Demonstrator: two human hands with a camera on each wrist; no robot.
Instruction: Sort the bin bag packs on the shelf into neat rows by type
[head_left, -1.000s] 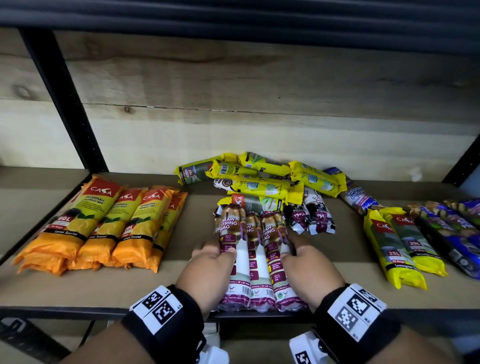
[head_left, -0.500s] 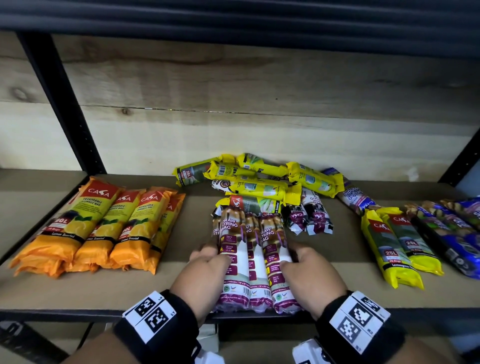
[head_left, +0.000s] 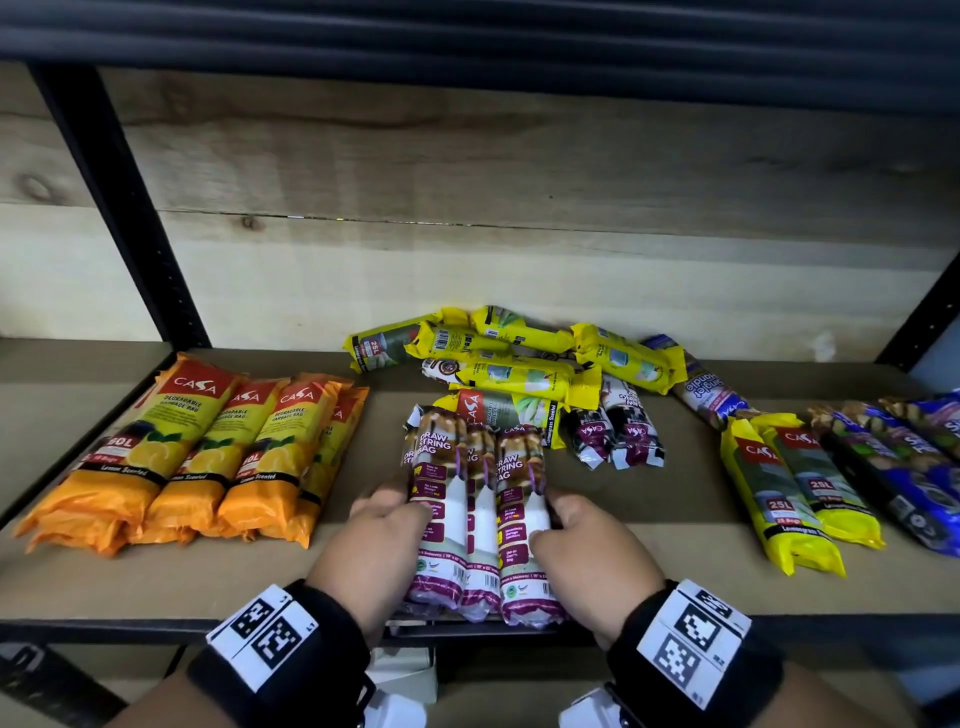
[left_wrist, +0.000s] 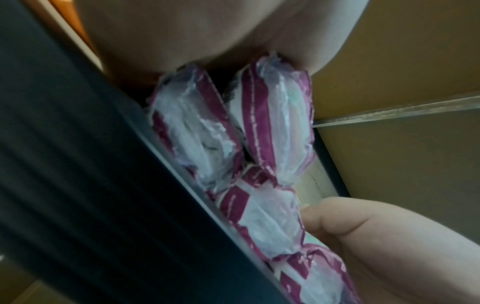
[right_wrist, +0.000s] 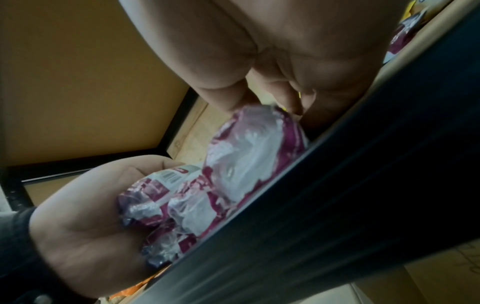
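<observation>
Several purple-and-white draw string bag packs (head_left: 478, 514) lie side by side and stacked at the front middle of the shelf (head_left: 649, 561). My left hand (head_left: 384, 525) grips their left side and my right hand (head_left: 576, 530) grips their right side, squeezing them together. The left wrist view shows the packs' crimped ends (left_wrist: 272, 127) at the shelf's front rail, under my left hand (left_wrist: 207, 30). From the right wrist the same pack ends (right_wrist: 246, 154) show between my right hand (right_wrist: 259, 82) and the palm of the left hand (right_wrist: 91, 205).
Orange 50L packs (head_left: 208, 457) form a row at the left. A loose pile of yellow packs (head_left: 509, 364) and two short purple packs (head_left: 613, 431) lie behind. Yellow 25L packs (head_left: 795, 488) and blue packs (head_left: 893, 467) lie at the right. A black upright (head_left: 119, 208) stands left.
</observation>
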